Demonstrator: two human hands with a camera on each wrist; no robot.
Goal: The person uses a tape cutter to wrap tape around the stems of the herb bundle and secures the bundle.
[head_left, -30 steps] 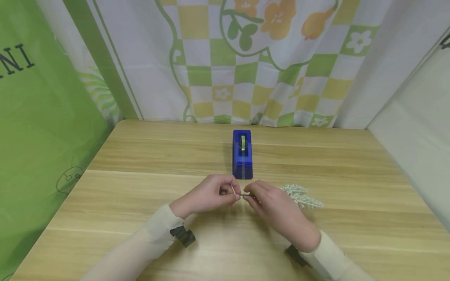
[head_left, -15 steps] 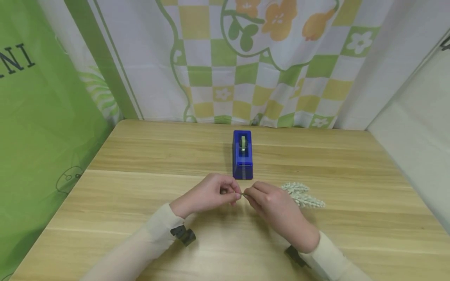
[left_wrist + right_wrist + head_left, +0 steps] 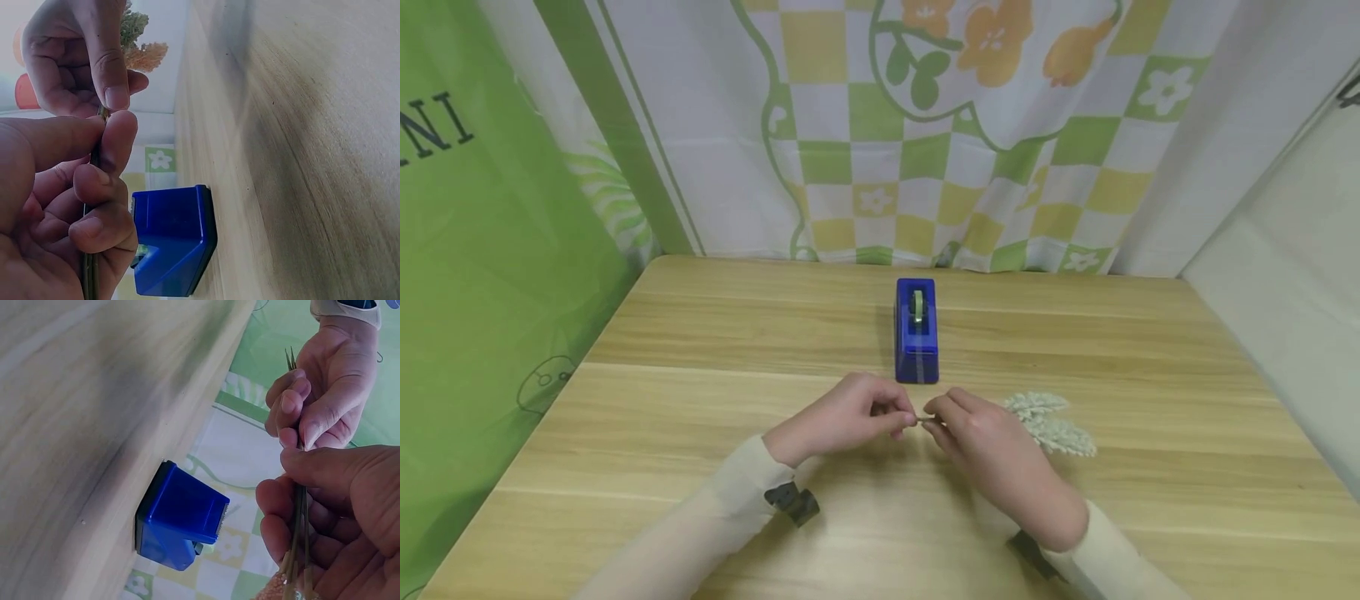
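Note:
A small bunch of thin-stemmed dried-looking flowers is held between both hands above the table. My left hand [image 3: 850, 419] pinches the stems [image 3: 92, 275] between thumb and forefinger, its other fingers curled round them; stem tips [image 3: 290, 358] poke out beyond it in the right wrist view. Close beside it, my right hand [image 3: 988, 437] pinches the same stems with thumb and fingertips. Pale flower heads [image 3: 1054, 429] stick out past the right hand, looking greenish and orange-brown in the left wrist view. Just beyond the hands stands a blue tape dispenser [image 3: 916, 362] with its tape roll [image 3: 918, 307].
The wood-grain table [image 3: 737, 325] reaches back to a checked, flower-printed curtain [image 3: 876, 158]. Green cloth [image 3: 497, 292] hangs at the left and pale cloth [image 3: 1292, 217] at the right. A dark wrist device [image 3: 792, 502] sits at the left cuff.
The flower heads have shifted slightly right and towards me, turning a little. The right hand's fingers have moved slightly right along the stems. The left hand has barely moved.

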